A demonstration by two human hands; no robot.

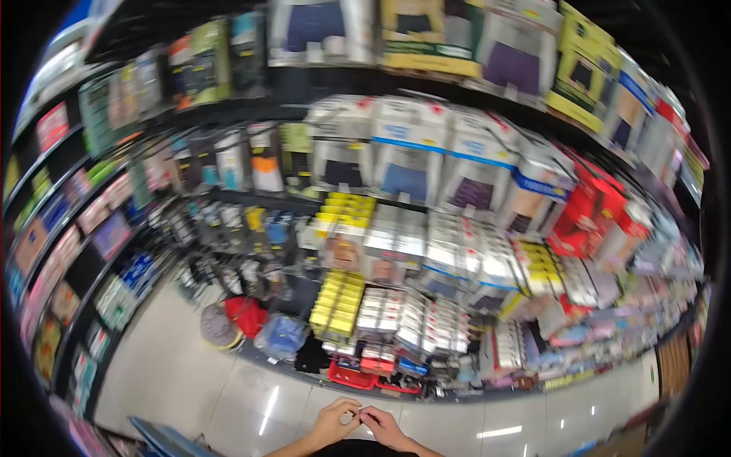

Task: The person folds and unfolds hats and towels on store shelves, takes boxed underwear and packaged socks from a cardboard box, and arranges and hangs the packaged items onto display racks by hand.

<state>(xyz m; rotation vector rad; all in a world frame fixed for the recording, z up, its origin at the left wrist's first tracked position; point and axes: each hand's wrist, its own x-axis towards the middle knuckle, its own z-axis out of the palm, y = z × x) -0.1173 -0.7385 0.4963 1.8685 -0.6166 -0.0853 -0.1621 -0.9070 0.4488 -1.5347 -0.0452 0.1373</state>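
Observation:
At the bottom centre, my left hand (333, 423) and my right hand (383, 425) meet in front of my body, above the tiled floor. The thumb and index finger of each are pinched together, with the fingertips of both hands touching or nearly so. Something small and pale may sit between the fingertips, too small to make out. Beyond the hands, a red basket (352, 375) stands at the foot of the shelf display.
Boxed underwear (406, 164) hangs in rows ahead. Yellow packs (336, 303) are stacked lower down. A grey knit hat (218, 326) and a blue plastic-wrapped bundle (282, 337) lie at the display's lower left. Shelves (68, 251) with packaged goods line the left.

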